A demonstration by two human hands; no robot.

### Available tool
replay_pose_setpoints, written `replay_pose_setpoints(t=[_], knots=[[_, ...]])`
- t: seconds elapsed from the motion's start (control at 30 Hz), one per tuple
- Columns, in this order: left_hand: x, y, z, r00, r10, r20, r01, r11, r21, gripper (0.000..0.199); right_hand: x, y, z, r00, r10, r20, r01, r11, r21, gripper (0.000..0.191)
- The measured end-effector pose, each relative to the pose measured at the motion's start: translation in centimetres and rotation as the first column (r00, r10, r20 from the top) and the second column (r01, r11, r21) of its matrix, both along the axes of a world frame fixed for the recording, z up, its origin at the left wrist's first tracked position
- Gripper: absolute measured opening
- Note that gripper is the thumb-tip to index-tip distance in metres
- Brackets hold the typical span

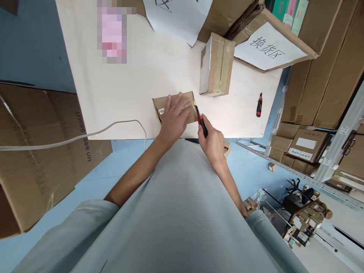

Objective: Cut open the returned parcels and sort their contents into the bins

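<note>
Head cam: presses taped cardboard box (162, 104) onto worktop (127, 91), nr front edge, w/ spread fingers of L hand (174, 115), prob. to prevent shift. Grips red-black utility knife (201, 121) in R hand (212, 142), w/ fingers wrapped tight, prob. for tip control at box's R end.

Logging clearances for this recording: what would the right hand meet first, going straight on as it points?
Probably the right end of the small carton, since the cutter in the right hand points at it; whether the blade touches is unclear.

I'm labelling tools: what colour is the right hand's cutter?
The cutter is red and black, clearest in head view.
</note>
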State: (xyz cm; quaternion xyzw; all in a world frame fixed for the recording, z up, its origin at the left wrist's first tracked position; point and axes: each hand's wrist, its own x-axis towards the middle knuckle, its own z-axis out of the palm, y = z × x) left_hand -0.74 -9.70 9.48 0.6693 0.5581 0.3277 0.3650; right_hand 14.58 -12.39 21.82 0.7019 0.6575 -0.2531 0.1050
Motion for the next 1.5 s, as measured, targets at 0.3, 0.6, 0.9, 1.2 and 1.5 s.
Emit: replay_pose_setpoints(t=[0.3, 0.6, 0.9, 1.2, 1.5], knots=[[-0.1, 0.0, -0.6, 1.0, -0.002, -0.008, 0.002, 1.0, 0.03, 0.04, -4.1, 2.0, -0.5, 0.946, 0.109, 0.305, -0.068, 0.988, -0.142, 0.069], [0.7, -0.6, -1.1, 0.999, 0.019, -0.046, -0.016, 0.998, 0.065, 0.037, -5.8, 2.3, -0.1, 0.905, 0.145, 0.4, -0.082, 0.982, -0.17, 0.071], [0.7, -0.5, -1.1, 1.0, -0.023, 0.012, 0.022, 0.998, 0.059, 0.033, -4.7, -0.4, 0.5, 0.909, 0.086, 0.408, 0.007, 0.975, -0.222, 0.064], [0.6, -0.9, -0.3, 0.998, -0.014, 0.061, 0.011, 0.999, 0.048, 0.038, -3.7, -1.7, 1.6, 0.943, -0.024, 0.331, 0.091, 0.978, -0.188, 0.057], [-7.3, -4.4, -1.5, 0.996, 0.077, -0.04, -0.073, 0.992, 0.099, 0.045, 1.2, -2.5, -2.3, 0.924, -0.275, -0.265, 0.31, 0.945, 0.102, 0.046]])
